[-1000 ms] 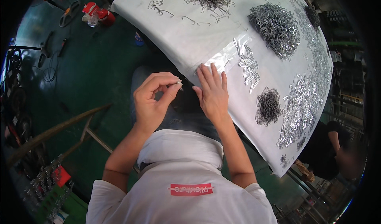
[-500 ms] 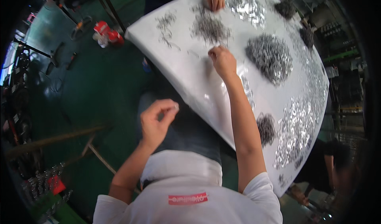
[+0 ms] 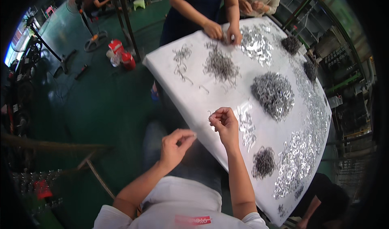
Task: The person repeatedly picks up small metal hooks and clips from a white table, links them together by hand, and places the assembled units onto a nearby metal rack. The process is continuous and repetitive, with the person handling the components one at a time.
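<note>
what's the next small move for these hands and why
Probably bring the right hand toward the left hand: the right pinches a thin wire hook, the left seems to pinch a small pale piece too tiny to identify, and the hands are near each other but apart.

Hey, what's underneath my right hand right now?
Around your right hand, the white tabletop shows below; the fingertips pinch a thin wire hook. Whatever lies directly beneath the hand is covered.
</note>
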### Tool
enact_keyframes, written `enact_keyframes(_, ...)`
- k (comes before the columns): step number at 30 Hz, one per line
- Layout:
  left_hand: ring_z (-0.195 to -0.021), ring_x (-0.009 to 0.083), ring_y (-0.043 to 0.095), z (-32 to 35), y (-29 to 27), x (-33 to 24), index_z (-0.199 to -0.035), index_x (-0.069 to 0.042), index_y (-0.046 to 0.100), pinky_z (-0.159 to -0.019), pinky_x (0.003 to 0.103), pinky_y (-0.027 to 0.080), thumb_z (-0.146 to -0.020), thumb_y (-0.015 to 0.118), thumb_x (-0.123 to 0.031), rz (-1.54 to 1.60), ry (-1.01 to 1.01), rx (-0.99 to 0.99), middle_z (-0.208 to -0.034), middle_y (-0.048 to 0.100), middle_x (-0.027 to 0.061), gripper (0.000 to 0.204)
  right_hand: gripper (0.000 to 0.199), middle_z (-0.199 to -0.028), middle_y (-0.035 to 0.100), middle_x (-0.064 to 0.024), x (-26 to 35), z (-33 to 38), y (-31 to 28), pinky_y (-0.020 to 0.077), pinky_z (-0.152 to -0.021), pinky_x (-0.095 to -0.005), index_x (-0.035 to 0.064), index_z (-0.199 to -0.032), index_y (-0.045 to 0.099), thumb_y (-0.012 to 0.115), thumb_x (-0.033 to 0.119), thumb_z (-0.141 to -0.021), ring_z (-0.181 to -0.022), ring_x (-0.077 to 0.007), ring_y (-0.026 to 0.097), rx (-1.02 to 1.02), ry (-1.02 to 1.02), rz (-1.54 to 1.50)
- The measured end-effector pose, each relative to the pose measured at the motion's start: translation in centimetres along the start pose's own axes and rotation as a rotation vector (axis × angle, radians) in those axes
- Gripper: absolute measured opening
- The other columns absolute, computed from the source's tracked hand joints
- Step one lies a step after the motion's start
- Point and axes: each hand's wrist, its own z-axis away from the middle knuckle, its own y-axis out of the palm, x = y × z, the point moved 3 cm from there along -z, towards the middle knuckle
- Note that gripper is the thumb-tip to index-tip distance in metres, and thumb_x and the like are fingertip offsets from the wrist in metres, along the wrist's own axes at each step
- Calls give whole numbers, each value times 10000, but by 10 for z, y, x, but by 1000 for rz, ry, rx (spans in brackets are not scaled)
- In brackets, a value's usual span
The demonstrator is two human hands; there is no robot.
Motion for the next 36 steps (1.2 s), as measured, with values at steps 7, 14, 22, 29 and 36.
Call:
enact_keyframes(7, -615, 111, 581, 0, 5, -11, -933, -33, 674, -566, 240, 466, -794, 705, 31, 6, 43, 20, -768, 650, 58, 157, 277, -879, 634, -81, 29, 68, 28, 517, -625, -239, 24, -1051, 501, 682, -21, -845, -744, -136, 629, -64, 132, -485)
enact_keyframes(14, -620, 123, 585, -1, 5, -18, -971, -39, 678, -571, 248, 488, -790, 693, 46, -98, 132, 20, -798, 653, 64, 201, 255, -890, 626, -102, 23, 67, 38, 539, -694, -264, 20, -1032, 490, 659, -50, -855, -767, -146, 624, -141, 11, -504)
enact_keyframes(22, -861, 224, 635, -7, 3, 0, -1034, -18, 660, -670, 308, 512, -781, 662, 67, -151, 280, -63, -939, 677, 95, 267, 274, -896, 632, -132, 15, 84, 46, 542, -708, -282, 24, -987, 436, 645, -87, -849, -774, -159, 629, -281, -325, -371)
enact_keyframes(29, -910, 259, 590, -65, 92, 57, -979, -42, 677, -786, 365, 473, -779, 680, -65, -331, 474, 286, -936, 660, 80, 201, 246, -926, 653, -163, 5, 111, 33, 549, -730, -282, -4, -977, 469, 648, -101, -839, -853, -187, 655, -305, -317, -257)
enact_keyframes(36, -916, 258, 530, -66, 148, 74, -941, -37, 632, -750, 328, 468, -748, 573, -98, -854, 800, 553, -886, 556, 78, 211, 276, -933, 624, -150, 4, 126, 24, 541, -754, -285, 12, -987, 430, 615, -131, -840, -833, -162, 626, -325, -270, -184)
